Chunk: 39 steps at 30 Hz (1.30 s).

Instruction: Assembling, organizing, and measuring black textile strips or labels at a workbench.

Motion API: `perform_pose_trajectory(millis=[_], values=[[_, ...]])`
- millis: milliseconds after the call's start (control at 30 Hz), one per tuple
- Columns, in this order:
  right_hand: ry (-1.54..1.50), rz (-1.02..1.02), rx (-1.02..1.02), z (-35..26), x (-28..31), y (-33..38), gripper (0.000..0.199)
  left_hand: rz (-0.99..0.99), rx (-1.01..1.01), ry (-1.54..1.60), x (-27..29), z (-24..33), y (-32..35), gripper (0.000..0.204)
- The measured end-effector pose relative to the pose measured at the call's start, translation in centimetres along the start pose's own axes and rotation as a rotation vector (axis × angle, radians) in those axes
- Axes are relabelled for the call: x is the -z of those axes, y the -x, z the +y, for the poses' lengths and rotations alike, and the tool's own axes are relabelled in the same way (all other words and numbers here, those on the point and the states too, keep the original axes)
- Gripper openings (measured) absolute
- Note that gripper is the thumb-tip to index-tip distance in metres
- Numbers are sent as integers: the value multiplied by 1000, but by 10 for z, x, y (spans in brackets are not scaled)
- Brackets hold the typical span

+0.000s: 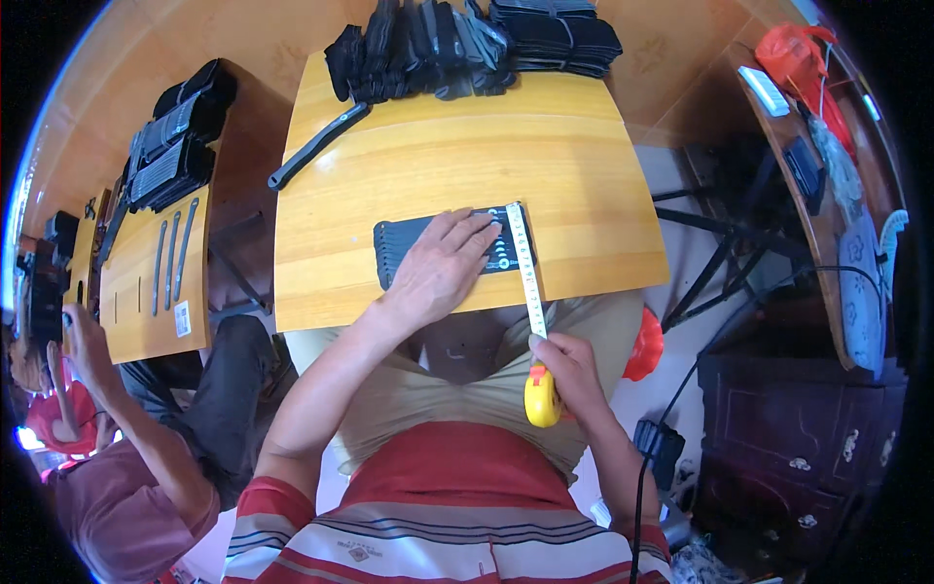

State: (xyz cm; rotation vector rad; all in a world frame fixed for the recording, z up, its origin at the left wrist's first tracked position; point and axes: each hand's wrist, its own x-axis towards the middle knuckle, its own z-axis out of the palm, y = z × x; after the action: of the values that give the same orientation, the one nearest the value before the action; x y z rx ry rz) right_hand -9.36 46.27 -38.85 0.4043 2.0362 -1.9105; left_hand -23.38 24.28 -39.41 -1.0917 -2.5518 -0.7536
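Observation:
A row of dark straps with rounded ends lies side by side near the front edge of the wooden table. My left hand rests flat across them, fingers stretched out, and covers their middle. Beside the table edge, over my lap, my right hand is closed on a yellow tape measure. Its white blade is pulled out along the right ends of the straps, where small pale marks show. A single dark strap lies apart at the table's left side.
Bundled dark straps and a tied stack line the far edge. At left, a co-worker sits by another table holding straps. To the right stand a side table with a red bag and a dark cabinet; a black cable hangs nearby.

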Motion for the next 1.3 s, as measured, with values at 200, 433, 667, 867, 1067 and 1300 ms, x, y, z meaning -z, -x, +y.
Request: perform_pose_trajectory(millis=[200,433,667,867,1067,1300], values=[[48,-8,-33,2,-3,-19,39,-23,5,-11,-1,3,0,46],[87,-2,-62,7,-5,-20,40,-89,49,-27,-4,0,4,44],[75,22,-77,11,-5,-20,38,-98,49,-19,-6,-1,1,42],[132,16,-17,17,-1,-23,36,-84,51,-15,-7,0,0,42],[159,28,2,21,-2,-22,39,-68,48,-9,-6,2,0,41],[201,47,53,17,-5,-23,42,-55,42,-23,-5,2,0,39]])
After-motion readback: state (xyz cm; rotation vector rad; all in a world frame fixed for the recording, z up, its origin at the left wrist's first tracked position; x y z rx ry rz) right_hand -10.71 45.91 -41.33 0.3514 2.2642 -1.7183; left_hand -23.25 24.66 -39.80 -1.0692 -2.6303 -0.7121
